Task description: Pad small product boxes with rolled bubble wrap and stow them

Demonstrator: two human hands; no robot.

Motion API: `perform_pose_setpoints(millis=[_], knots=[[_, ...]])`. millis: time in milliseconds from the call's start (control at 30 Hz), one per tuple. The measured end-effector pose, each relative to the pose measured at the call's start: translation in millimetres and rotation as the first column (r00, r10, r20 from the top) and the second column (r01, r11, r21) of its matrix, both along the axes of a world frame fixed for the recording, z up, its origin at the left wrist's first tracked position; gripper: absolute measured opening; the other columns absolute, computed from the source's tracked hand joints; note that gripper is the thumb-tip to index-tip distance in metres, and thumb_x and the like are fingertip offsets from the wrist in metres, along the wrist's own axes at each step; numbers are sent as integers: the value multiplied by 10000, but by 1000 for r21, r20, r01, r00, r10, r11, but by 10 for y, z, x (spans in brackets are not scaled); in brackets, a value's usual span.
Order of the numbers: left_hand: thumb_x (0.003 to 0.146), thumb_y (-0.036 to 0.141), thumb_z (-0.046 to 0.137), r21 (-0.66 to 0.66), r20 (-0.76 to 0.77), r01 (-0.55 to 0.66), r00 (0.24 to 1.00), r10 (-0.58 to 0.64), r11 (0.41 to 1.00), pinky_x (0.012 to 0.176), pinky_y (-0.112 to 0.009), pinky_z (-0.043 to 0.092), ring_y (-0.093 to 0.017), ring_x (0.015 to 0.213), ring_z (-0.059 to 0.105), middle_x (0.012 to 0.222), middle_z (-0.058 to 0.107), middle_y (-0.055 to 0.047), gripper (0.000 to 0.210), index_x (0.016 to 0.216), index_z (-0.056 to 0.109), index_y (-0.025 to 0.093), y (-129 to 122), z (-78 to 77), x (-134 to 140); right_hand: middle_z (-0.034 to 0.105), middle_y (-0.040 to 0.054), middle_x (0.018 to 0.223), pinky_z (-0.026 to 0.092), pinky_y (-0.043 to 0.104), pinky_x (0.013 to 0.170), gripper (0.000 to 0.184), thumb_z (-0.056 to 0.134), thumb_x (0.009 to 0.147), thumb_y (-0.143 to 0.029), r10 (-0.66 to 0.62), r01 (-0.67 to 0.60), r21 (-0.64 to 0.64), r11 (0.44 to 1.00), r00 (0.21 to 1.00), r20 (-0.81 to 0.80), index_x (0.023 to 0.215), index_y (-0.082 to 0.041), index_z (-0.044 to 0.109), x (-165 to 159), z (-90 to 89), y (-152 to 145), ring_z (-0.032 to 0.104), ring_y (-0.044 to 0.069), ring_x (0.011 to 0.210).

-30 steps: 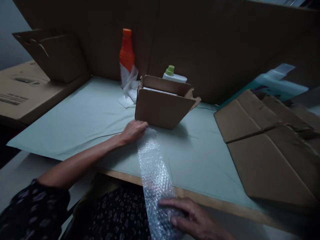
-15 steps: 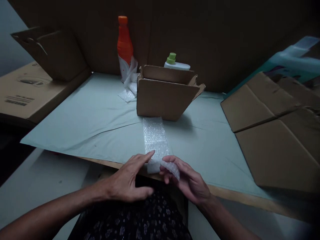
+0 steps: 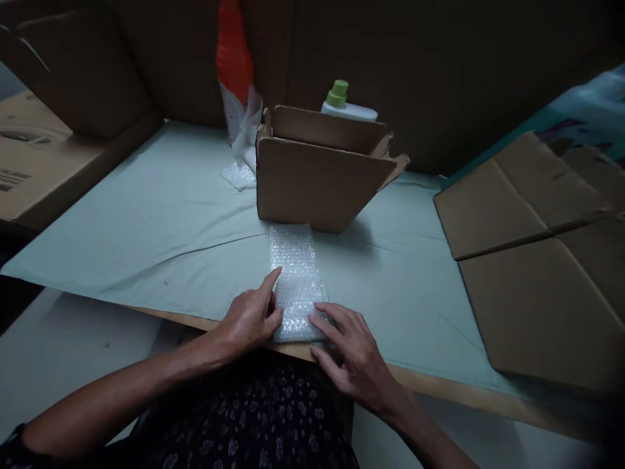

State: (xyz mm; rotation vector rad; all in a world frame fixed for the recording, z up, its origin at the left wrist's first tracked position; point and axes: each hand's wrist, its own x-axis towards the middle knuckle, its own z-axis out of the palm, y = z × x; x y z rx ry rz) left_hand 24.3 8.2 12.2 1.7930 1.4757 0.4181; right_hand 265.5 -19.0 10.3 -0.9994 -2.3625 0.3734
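Observation:
A strip of bubble wrap (image 3: pixel 297 267) lies lengthwise on the pale green cloth, its near end folded back over itself at the table edge. My left hand (image 3: pixel 250 317) rests along the strip's left side, index finger stretched forward and thumb at the fold. On the right side, my right hand (image 3: pixel 350 348) has its fingers spread, with fingertips on the folded part and the thumb near the table edge. Just beyond the strip's far end stands an open cardboard box (image 3: pixel 319 185).
Behind the box is a white bottle with a green cap (image 3: pixel 338 94). An orange bottle (image 3: pixel 234 58) partly wrapped in bubble wrap stands back left. Cardboard boxes sit at the left (image 3: pixel 43 156) and right (image 3: pixel 537 280), with a teal container (image 3: pixel 586 124) behind the right one.
The near end of the bubble wrap, lifted in my right hand before, now lies flat, folded over the strip. Both hands have settled at its sides. The view has tilted down slightly.

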Motion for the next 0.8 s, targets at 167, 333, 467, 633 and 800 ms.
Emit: perform_pose_setpoints(millis=[167, 333, 467, 633, 800], knots=[[895, 314, 574, 282, -53, 24, 999, -9, 959, 789, -375, 526, -227, 886, 637, 1075, 667, -100, 665, 1498, 338, 162, -139, 45, -74, 691, 138, 1239, 529, 482, 904, 275, 557, 910, -100, 29, -38, 80, 996, 994, 104, 1151, -187, 659, -72, -66, 104, 629, 277, 1133], [912, 264, 589, 497, -86, 211, 977, -194, 842, 904, -471, 520, -294, 1090, 586, 1215, 635, -160, 543, 1423, 439, 155, -322, 104, -94, 763, 69, 1001, 545, 395, 804, 233, 522, 959, -147, 65, -68, -102, 992, 997, -32, 1116, -201, 686, -111, 39, 241, 693, 216, 915], [933, 167, 493, 401, -20, 103, 994, -104, 910, 788, -426, 538, -243, 858, 620, 977, 701, -110, 425, 1356, 520, 134, -242, 17, -63, 761, 63, 1011, 553, 383, 793, 213, 573, 965, -247, -65, 46, -203, 978, 994, -87, 1152, -229, 673, -140, 95, 339, 704, 219, 898], [928, 229, 536, 289, 43, 10, 999, -24, 957, 780, -399, 554, -217, 799, 639, 930, 693, -79, 424, 1344, 547, 148, -71, -58, -61, 723, 105, 1125, 503, 452, 876, 380, 655, 894, -195, -94, 98, 139, 985, 995, -37, 1269, -241, 613, -102, 70, 311, 667, 275, 1034], [921, 252, 581, 526, -80, 97, 995, -64, 845, 942, -484, 507, -320, 1154, 567, 1294, 583, -197, 390, 1288, 577, 121, -80, -24, -88, 714, 124, 1224, 471, 503, 929, 308, 629, 912, -198, 44, -63, 115, 991, 987, 157, 1219, -210, 638, -155, 2, 330, 631, 306, 1138]])
